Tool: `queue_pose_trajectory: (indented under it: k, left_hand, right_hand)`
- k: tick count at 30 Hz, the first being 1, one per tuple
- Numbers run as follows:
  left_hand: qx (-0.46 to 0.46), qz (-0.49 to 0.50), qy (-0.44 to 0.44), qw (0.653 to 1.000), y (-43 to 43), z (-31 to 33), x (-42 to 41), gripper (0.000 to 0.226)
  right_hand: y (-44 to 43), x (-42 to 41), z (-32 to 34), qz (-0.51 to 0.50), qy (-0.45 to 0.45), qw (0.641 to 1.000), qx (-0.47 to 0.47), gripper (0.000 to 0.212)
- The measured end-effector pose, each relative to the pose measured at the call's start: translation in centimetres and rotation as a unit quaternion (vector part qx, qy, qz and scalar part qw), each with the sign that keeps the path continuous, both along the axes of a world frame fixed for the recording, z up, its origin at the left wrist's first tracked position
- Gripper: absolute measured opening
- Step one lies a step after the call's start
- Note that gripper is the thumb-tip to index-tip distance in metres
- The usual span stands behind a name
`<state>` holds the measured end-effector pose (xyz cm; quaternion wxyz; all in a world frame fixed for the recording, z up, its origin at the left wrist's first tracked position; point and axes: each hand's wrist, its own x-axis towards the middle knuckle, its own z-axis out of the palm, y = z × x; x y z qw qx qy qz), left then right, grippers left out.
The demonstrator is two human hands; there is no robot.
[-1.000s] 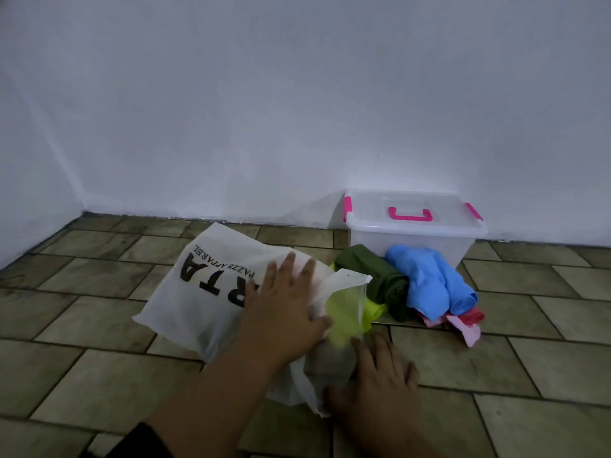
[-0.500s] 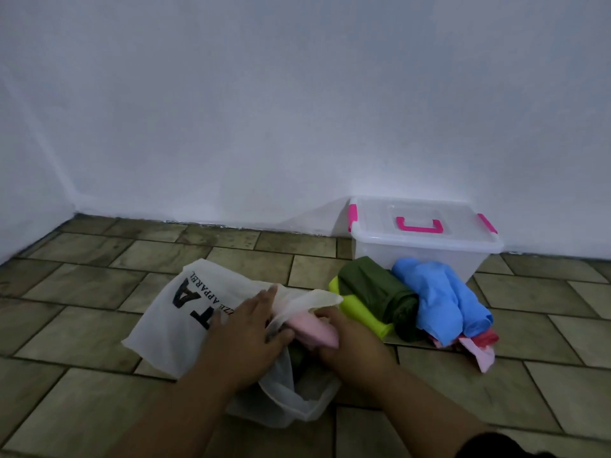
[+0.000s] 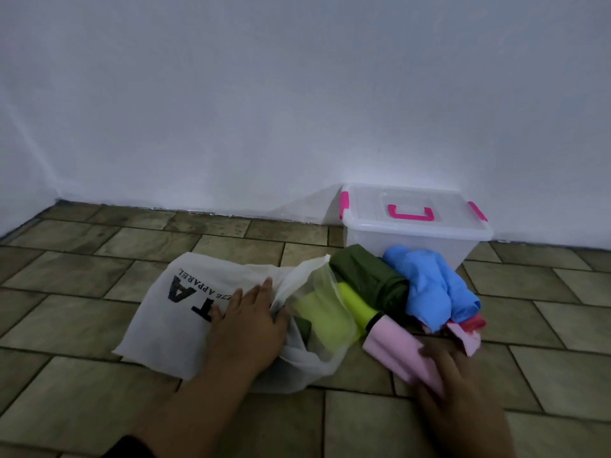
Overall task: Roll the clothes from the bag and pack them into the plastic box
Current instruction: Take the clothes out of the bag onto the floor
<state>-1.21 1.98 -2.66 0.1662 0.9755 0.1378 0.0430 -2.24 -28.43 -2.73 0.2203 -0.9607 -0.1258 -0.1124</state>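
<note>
A white cloth bag (image 3: 172,312) with black lettering lies on the tiled floor, its mouth facing right. My left hand (image 3: 246,328) presses flat on the bag near its opening. My right hand (image 3: 449,368) holds a folded pink garment (image 3: 393,348) on the floor just right of the bag. Behind it lie a lime-yellow piece (image 3: 357,305), a dark green roll (image 3: 367,279), a blue garment (image 3: 429,292) and a red and pink piece (image 3: 469,328). The clear plastic box (image 3: 410,239) with pink handle and clips stands shut against the wall.
A white wall (image 3: 297,110) runs behind the box and along the left side. Brownish floor tiles (image 3: 82,292) stretch to the left of the bag and in front of my arms.
My right hand has pulled the pink garment out of the bag's mouth and moved it rightward onto the floor. My left hand stays on the bag.
</note>
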Motion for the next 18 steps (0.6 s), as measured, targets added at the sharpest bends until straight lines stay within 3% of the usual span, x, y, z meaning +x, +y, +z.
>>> queue_pose_trajectory:
  k: [3,6,8,11,15,18]
  left_hand:
    - [0.024,-0.004,0.033,0.999,-0.4,0.2,0.1,0.079]
    - [0.031,-0.003,0.047,0.998,0.7,0.1,-0.6,0.079]
    - [-0.002,-0.023,0.05,0.998,1.5,0.0,-1.2,0.076]
    - [-0.047,-0.039,0.028,0.998,2.0,0.1,-1.9,0.072]
    - [-0.06,-0.055,-0.017,0.997,1.9,-0.3,-3.2,0.074]
    - [-0.032,-0.059,-0.024,0.997,1.7,-1.0,-4.4,0.077]
  right_hand:
    - [0.3,-0.1,0.6,-0.011,-0.043,0.999,-0.003,0.059]
    - [2.6,0.1,2.8,0.067,-0.07,0.994,0.059,0.042]
    - [5.1,0.5,3.7,0.128,-0.008,0.988,0.09,0.031]
    - [9.6,2.0,4.0,0.201,0.099,0.972,0.074,0.036]
    - [13.8,4.8,2.9,0.212,0.232,0.95,-0.001,0.051]
    - [14.3,6.1,2.1,0.214,0.276,0.936,0.031,0.052]
